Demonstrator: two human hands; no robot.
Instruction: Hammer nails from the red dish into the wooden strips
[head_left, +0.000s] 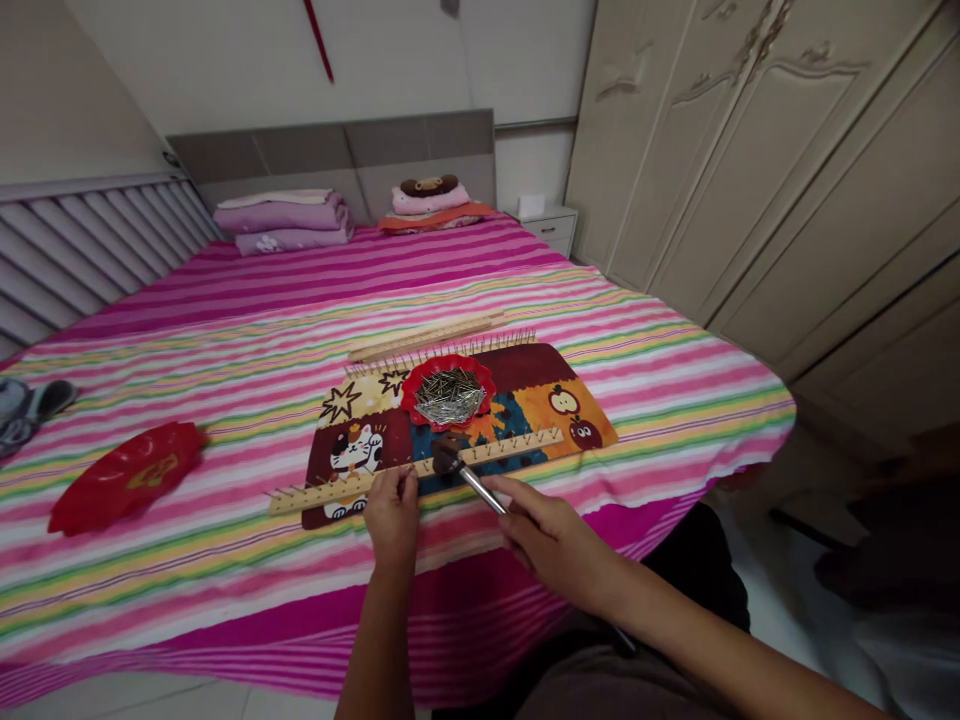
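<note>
In my right hand [559, 545] is a hammer [481, 490] with a shiny metal shaft, its dark head [447, 456] over the middle of a long wooden strip [322, 493]. Several nails stand up along this strip, some of them tilted. My left hand [393, 510] is closed at the strip's near edge, left of the hammer head, thumb and finger pinched together; whatever they hold is too small to make out. Just beyond the strip a red scalloped dish [409, 398] holds a heap of loose nails [450, 393]. A patterned mat [536, 365] lies beneath.
Behind the dish lies another strip studded with nails [510, 343], with bare wooden strips [427, 337] beyond it. A red tray [135, 475] rests on the striped bedspread [247, 580] at left. Folded bedding [289, 218] sits by the headboard; a wardrobe [720, 150] stands at right.
</note>
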